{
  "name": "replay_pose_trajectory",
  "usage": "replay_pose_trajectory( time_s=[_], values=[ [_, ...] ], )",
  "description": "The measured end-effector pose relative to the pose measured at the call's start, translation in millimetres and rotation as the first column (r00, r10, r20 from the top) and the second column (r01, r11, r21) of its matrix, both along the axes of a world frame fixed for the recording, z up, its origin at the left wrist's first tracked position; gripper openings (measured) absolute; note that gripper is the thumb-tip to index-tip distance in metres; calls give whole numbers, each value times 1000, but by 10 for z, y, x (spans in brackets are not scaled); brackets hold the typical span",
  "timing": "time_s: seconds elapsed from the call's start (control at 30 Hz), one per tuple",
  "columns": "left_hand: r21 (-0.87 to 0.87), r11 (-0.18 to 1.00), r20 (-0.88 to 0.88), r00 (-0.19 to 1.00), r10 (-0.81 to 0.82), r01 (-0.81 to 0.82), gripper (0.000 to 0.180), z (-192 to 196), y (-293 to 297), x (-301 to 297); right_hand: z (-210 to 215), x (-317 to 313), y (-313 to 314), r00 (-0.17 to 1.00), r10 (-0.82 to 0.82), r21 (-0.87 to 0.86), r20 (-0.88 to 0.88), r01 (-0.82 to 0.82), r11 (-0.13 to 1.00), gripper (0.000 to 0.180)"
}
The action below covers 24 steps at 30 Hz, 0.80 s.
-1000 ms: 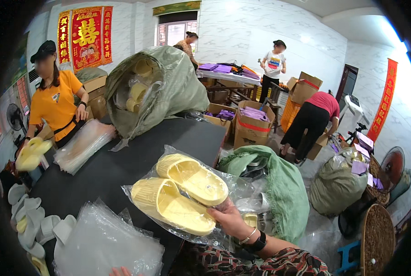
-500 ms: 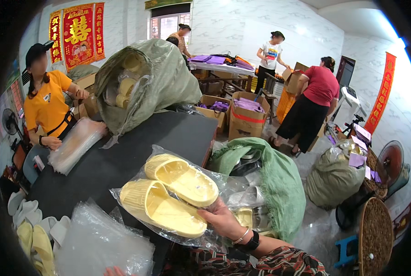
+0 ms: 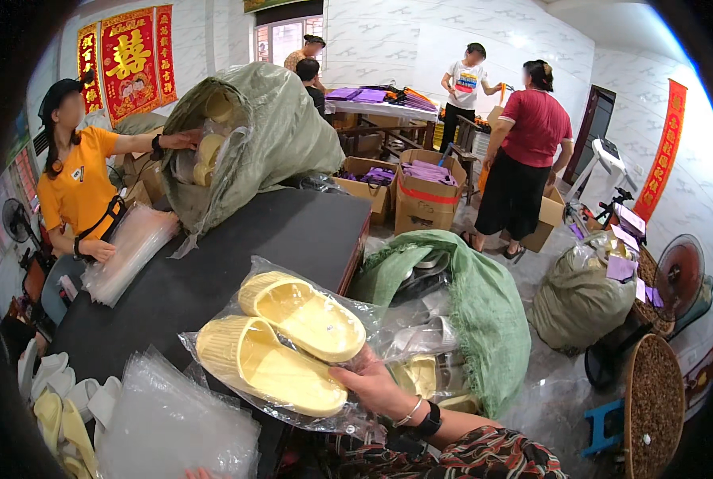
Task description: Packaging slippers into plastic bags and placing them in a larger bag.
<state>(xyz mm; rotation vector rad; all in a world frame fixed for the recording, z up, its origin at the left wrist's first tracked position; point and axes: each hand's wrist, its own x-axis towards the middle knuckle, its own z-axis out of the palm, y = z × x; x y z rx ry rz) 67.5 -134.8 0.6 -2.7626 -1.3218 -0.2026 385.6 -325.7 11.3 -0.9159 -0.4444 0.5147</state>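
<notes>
2 yellow slippers (image 3: 292,375), enclosed in a clear bag (image 3: 229,307), are held side by side by the right hand (image 3: 379,389) above the near part of a dark table (image 3: 284,223). The bagged pair is grasped at the heel end, with the thumb laid against the lower slipper; the straps are directed to the left. A pale bracelet (image 3: 409,412) and a black wristband (image 3: 429,419) are worn on the right wrist. Of the left hand (image 3: 200,473), only fingertips are seen, at the lower edge over a stack of clear bags (image 3: 177,423); whether anything is gripped by it cannot be told. White slippers (image 3: 49,371) and loose yellow slippers (image 3: 77,435) are gathered to the left of the stack. To the right of the table, bagged footwear is contained in an open green sack (image 3: 488,327). Across the table, 1 hand of a co-worker in orange (image 3: 85,188) is placed at the mouth of a grey-green sack (image 3: 284,136), in which yellow slippers are also visible.
</notes>
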Motion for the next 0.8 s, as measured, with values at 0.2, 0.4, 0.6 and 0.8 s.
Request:
replay_pose_trajectory(
  time_s=[0.2,0.4,0.6,0.8],
  values=[
    [-128,979,323,940,-110,158,61,175,29,-26,38,-221,334,997,77,37,-18,-76,996,69],
    [-386,345,849,183,495,856,64,308,-211,210,240,-663,606,961,263,-34,88,-261,965,74],
    [-204,257,647,-67,760,945,69,-358,112,-118,70,-1039,667,646,300,-178,702,-249,952,65],
    [-253,203,412,-84,907,946,66,-265,126,-411,70,-1179,769,262,116,-46,958,-260,964,29]
  ],
)
